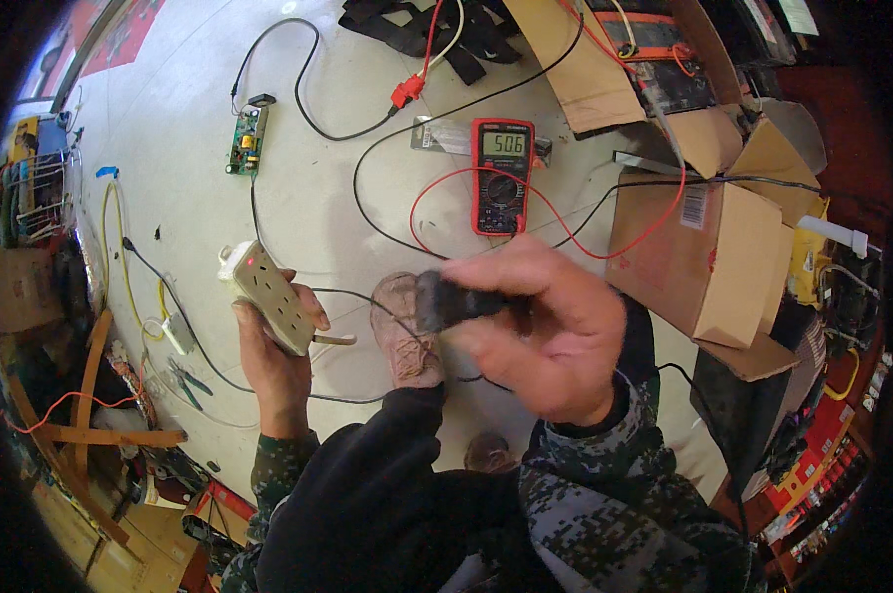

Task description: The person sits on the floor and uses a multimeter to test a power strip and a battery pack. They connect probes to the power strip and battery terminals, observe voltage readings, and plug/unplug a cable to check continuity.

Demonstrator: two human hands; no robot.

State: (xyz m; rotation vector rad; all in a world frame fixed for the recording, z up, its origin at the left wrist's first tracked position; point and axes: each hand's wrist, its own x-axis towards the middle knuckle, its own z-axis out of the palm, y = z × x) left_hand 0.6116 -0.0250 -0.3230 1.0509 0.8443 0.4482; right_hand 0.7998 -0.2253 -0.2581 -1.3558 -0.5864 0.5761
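Observation:
My left hand (271, 371) is closed around a beige power strip (276, 298) with several sockets and a small red light glowing at its far end. My right hand (560, 331) is closed on a black plug (440, 304), pointed toward the strip but apart from it. Motion blurs the plug, so its prongs cannot be made out. Beyond my right hand lies a red and black multimeter (503, 183) with a lit display. A green circuit board (246, 143) rests on the floor past the strip, with a thin dark cable leading from it toward the strip.
A red connector (407, 91) joins cables at the far side. Open cardboard boxes (708, 247) stand at right, near red and black leads. Pliers (189, 383), a white adapter (178, 333) and a yellow cable lie at left. My shoe (399, 326) is below my hands.

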